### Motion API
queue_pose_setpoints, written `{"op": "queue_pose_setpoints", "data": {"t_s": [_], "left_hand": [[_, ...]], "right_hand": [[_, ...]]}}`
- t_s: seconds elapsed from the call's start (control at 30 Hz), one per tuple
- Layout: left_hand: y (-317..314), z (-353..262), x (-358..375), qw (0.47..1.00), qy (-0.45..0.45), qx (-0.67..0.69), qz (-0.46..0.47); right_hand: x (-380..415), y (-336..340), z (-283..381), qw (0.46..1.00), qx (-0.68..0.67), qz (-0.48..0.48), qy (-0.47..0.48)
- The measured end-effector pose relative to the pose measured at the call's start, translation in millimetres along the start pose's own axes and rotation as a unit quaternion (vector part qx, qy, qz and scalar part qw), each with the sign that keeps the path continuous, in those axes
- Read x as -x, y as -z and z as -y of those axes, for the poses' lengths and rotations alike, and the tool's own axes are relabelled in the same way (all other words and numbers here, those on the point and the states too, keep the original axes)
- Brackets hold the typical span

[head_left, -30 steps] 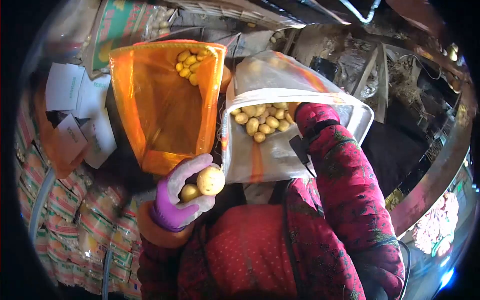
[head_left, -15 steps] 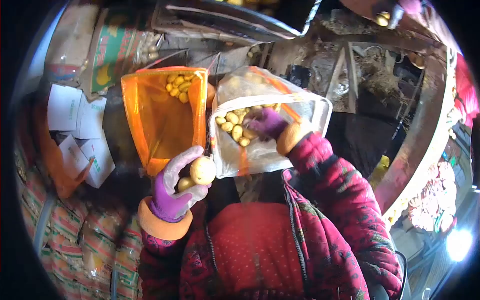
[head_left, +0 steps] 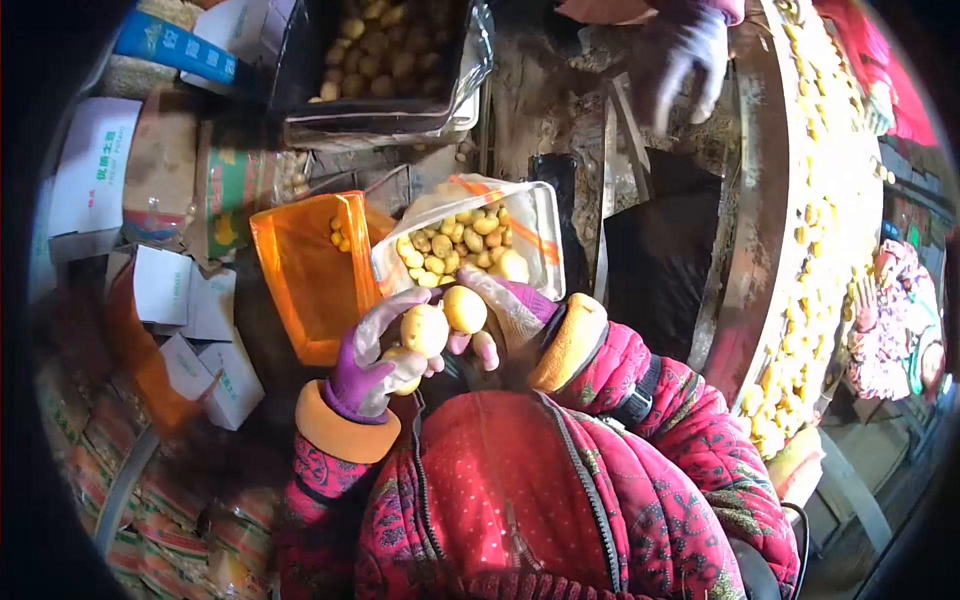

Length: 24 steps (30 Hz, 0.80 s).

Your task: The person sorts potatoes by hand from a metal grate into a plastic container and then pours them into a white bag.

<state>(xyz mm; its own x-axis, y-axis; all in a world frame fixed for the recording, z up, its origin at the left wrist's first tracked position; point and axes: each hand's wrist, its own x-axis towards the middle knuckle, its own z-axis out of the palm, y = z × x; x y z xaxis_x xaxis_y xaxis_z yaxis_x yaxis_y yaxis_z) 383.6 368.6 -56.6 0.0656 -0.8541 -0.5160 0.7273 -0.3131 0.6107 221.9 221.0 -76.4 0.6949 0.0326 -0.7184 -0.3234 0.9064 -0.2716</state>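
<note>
In front of my chest, my left hand (head_left: 361,368), in a purple and grey glove, is closed around potatoes. A large pale potato (head_left: 424,330) shows on top, with part of another below it. Close beside it, my right hand (head_left: 512,308), gloved the same way, grips a round yellow potato (head_left: 464,309). The two hands nearly meet. Just beyond them stands a white-rimmed bin (head_left: 553,225) with a clear liner, holding many potatoes. To its left is an orange-lined bin (head_left: 300,270) with a few smaller potatoes visible near its far right corner.
A black-lined crate (head_left: 300,110) of potatoes stands at the back. White boxes (head_left: 165,285) are at the left. On the right, a long conveyor (head_left: 765,200) carries potatoes, with co-workers alongside. Another person's gloved hand (head_left: 683,65) hangs at the top.
My right hand has come out of the white-rimmed bin with a potato and moved beside my left hand. The view has shifted, showing more of the conveyor and back crate.
</note>
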Motion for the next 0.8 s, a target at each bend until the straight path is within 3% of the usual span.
{"op": "queue_pose_setpoints", "data": {"t_s": [0.03,0.13,0.2,0.27,0.3,0.33,0.37,0.4,0.47,0.53,0.6,0.67,0.7,0.73,0.77,0.8], "left_hand": [[-9,-4,4,1.000,0.008,-0.004,-0.003],[-27,-12,14,0.999,0.027,-0.021,0.000],[-36,-7,20,0.990,-0.006,-0.137,-0.044],[-50,-4,25,0.983,-0.041,-0.165,-0.065],[-50,1,23,0.952,-0.132,-0.266,-0.069],[-52,3,23,0.903,-0.219,-0.362,-0.073],[-51,1,25,0.853,-0.241,-0.456,-0.081],[-58,-4,27,0.852,-0.243,-0.457,-0.083],[-74,-15,28,0.739,-0.215,-0.627,-0.118],[-88,-21,27,0.722,-0.191,-0.652,-0.130],[-97,-25,25,0.650,-0.112,-0.746,-0.097],[-92,-13,22,0.632,-0.104,-0.762,-0.094],[-89,-5,16,0.801,-0.184,-0.559,-0.111],[-84,-5,19,0.909,-0.149,-0.370,-0.119],[-79,-6,22,0.969,-0.127,-0.155,-0.144],[-79,-24,23,0.960,-0.031,-0.197,-0.197]], "right_hand": [[15,-5,7,0.999,-0.028,0.037,-0.007],[40,-14,15,0.997,-0.045,0.026,-0.049],[46,-5,8,0.996,-0.046,0.071,-0.021],[55,-8,5,0.994,-0.104,0.016,-0.024],[59,-3,7,0.990,-0.116,0.078,-0.010],[62,-3,7,0.990,-0.113,0.081,-0.009],[65,-3,7,0.992,-0.069,0.101,0.020],[68,-5,9,0.991,-0.025,0.121,0.049],[69,-8,10,0.988,-0.044,0.141,0.033],[73,-11,14,0.988,-0.006,0.154,0.031],[62,-9,11,0.988,0.018,0.155,0.014],[59,-5,9,0.986,0.039,0.160,0.016],[59,-3,9,0.986,0.039,0.163,0.019],[61,0,8,0.981,0.022,0.188,0.035],[61,3,7,0.976,0.005,0.213,0.050],[61,7,7,0.973,-0.008,0.222,0.056]]}}
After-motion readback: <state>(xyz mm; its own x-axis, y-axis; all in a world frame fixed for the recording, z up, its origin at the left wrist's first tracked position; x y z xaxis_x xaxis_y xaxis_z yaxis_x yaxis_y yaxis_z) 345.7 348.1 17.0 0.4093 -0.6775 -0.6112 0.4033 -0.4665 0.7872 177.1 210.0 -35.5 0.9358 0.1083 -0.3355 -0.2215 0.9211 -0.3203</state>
